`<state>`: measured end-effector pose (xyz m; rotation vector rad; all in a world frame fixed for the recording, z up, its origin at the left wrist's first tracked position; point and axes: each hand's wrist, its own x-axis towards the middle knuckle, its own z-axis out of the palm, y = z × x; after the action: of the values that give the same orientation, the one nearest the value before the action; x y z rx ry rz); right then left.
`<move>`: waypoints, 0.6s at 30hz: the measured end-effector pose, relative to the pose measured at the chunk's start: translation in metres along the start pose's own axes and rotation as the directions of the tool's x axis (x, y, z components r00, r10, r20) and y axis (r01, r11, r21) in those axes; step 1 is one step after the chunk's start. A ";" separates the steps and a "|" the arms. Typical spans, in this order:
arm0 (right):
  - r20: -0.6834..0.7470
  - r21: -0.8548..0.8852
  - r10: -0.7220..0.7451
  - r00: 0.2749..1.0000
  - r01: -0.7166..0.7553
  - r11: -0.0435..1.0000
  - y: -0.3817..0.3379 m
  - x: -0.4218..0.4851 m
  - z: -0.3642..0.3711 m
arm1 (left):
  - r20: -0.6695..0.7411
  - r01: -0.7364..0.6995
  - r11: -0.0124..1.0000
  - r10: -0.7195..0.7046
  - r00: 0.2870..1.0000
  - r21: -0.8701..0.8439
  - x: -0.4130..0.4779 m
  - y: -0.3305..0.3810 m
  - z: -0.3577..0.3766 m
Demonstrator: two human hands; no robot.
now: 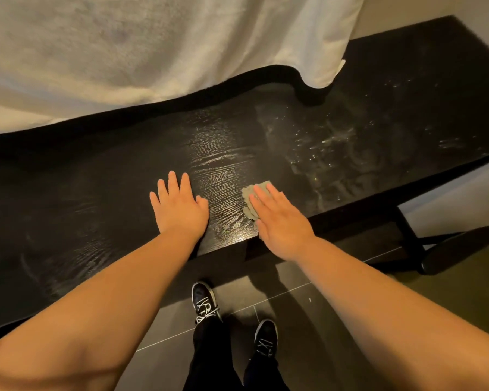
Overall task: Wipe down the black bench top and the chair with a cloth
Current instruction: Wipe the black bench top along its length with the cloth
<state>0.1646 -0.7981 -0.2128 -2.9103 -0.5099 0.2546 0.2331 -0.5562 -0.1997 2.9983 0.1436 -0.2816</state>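
Head view: both palms flat on the bench, cloth under the right

The black bench (96, 179) runs across the frame from 8 o'clock to 2 o'clock. The left hand (178, 207) lies palm down on it near the front edge, fingers straight and spread, holding nothing. At 3 o'clock of it, with a bare strip of shiny wood grain between, the right hand (280, 221) presses flat on a grey-green cloth (248, 194). Its fingers are straight, and the cloth shows past the fingertips and thumb side. Pale smears and specks mark the top at 2 o'clock of the cloth. A white towel (153, 46) hangs at 12 o'clock. The dark chair (463, 246) stands at 4 o'clock of the right hand. Black shoes (205, 301) stand on the tiled floor at 6 o'clock.
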 end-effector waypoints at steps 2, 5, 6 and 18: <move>-0.050 0.017 -0.004 0.999 0.005 1.000 0.027 -0.004 -0.007 | -0.005 -0.047 0.999 0.047 0.999 -0.017 0.000 0.020 -0.001; -0.077 0.029 0.225 0.971 -0.223 0.974 0.074 -0.012 -0.022 | 0.038 -0.185 0.982 0.186 0.982 -0.033 0.000 0.057 0.005; -0.077 0.024 0.293 0.953 -0.292 0.956 0.084 -0.014 -0.026 | 0.049 -0.208 0.978 0.209 0.977 -0.031 -0.002 0.067 0.009; -0.083 0.052 -0.014 0.996 0.018 0.999 0.048 0.004 -0.009 | 0.016 -0.183 0.983 0.183 0.983 -0.003 -0.007 0.081 0.018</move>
<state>0.1852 -0.8430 -0.2141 -2.8509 -0.5051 0.1424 0.2320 -0.6391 -0.2065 2.9791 -0.1323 -0.2849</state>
